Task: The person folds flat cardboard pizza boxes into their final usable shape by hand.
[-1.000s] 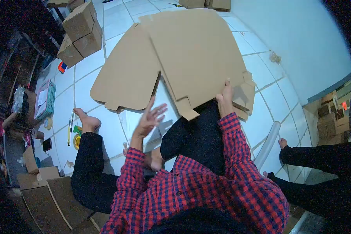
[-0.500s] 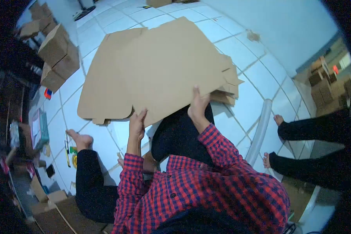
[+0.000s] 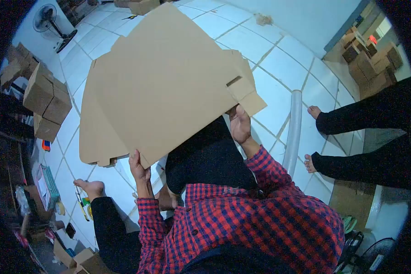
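Observation:
A large flat cardboard sheet (image 3: 155, 82) with cut tabs and a slot near its right corner is in front of me, tilted over my bent leg. My left hand (image 3: 139, 169) grips its near edge at the lower left, thumb on top and fingers underneath. At the near right corner, below the slot, my right hand (image 3: 240, 125) holds the edge, its fingers partly hidden by the cardboard. More cardboard layers show slightly under the sheet's lower left edge.
Cardboard boxes (image 3: 48, 98) stand stacked at the left, near a fan (image 3: 48, 20). A grey tube (image 3: 294, 123) lies at the right beside another person's feet (image 3: 311, 162). A teal basket (image 3: 50, 187) and a tape roll (image 3: 89, 212) sit at the lower left.
The sheet has turned and risen at its far end. My left hand has shifted left and down, and my right hand has moved right to the corner. The view has also shifted.

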Motion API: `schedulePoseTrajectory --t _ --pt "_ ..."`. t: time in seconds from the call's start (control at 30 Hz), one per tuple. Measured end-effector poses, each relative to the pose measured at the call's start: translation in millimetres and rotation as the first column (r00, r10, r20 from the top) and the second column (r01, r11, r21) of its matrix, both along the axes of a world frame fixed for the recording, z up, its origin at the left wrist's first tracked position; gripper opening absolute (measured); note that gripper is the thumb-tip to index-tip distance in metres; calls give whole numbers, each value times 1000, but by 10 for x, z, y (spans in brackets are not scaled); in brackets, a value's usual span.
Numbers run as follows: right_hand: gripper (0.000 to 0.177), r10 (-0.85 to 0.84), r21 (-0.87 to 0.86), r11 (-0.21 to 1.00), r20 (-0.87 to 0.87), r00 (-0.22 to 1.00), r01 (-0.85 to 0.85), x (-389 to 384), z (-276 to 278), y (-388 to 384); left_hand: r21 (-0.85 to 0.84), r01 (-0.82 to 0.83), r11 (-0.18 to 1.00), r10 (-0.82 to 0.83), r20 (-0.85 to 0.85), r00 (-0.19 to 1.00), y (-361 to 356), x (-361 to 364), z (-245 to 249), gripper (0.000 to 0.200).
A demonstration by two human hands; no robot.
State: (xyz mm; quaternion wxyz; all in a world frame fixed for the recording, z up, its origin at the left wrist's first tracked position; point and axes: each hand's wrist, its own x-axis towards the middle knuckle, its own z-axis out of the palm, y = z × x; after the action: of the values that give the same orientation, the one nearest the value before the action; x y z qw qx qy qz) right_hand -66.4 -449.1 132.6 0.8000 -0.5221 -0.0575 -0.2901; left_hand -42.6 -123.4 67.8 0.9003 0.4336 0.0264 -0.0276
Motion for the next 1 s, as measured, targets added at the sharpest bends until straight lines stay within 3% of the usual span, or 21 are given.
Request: schedulePoseTrajectory --t 0.03,0.1,0.17,0.2,0.3,0.33,0.4,0.43,0.5,0.53,0.57,0.63,0.8,0.9,0.93,0.97,1.0 --pt "45 -48 -132 990 35 998 52 -30 -20 -32 2 8 1000 -8 -2 1000 10 1 23 39" --pt "48 5 -48 999 102 995 0 -98 143 18 -51 -22 998 24 27 999 21 4 79 38" --pt "54 -6 -117 992 241 971 35 -167 168 -45 -52 -31 998 34 49 998 45 0 141 38" --pt "54 220 17 973 230 948 -230 -177 169 -157 -61 -25 998 30 68 997 97 1 149 37" --pt "50 386 208 863 315 867 -460 -207 173 -214 -70 -31 997 37 90 995 249 4 134 35" --pt "48 378 157 891 267 887 -427 -181 232 -222 -69 -31 997 38 101 994 289 11 122 35" --pt "41 189 190 960 95 977 -204 -239 386 -127 -69 -28 997 36 113 993 353 15 99 35" --pt "41 188 189 961 96 977 -203 -223 452 -142 -68 -47 997 54 101 993 380 6 88 35" --pt "32 212 -47 976 -19 977 -213 -145 563 -182 -67 -68 995 74 92 993 408 7 77 35" --pt "27 142 -106 984 -30 989 -145 -146 706 -136 -43 -74 996 78 104 992 416 7 84 36" --pt "27 144 -106 984 -29 989 -146 -138 758 -97 -19 -81 997 82 114 990 426 1 87 37" --pt "27 -13 -64 998 -176 984 2 -121 799 -53 15 -83 996 81 116 990 436 2 90 38" --pt "27 -51 -3 999 -283 958 52 -72 498 -140 89 -70 994 58 133 989 369 54 136 39" --pt "27 -18 46 998 -361 932 37 29 252 -309 131 -101 986 94 60 994 413 299 -73 36" --pt "26 17 98 995 -408 913 25 75 182 -373 595 -217 774 59 273 960 531 509 -289 33" --pt "26 20 100 995 -411 912 23 127 100 -453 856 -346 383 -100 411 906 507 638 -275 30" --pt "24 13 125 991 -464 886 51 180 16 -547 831 -551 -75 -242 520 819 483 766 -261 26"
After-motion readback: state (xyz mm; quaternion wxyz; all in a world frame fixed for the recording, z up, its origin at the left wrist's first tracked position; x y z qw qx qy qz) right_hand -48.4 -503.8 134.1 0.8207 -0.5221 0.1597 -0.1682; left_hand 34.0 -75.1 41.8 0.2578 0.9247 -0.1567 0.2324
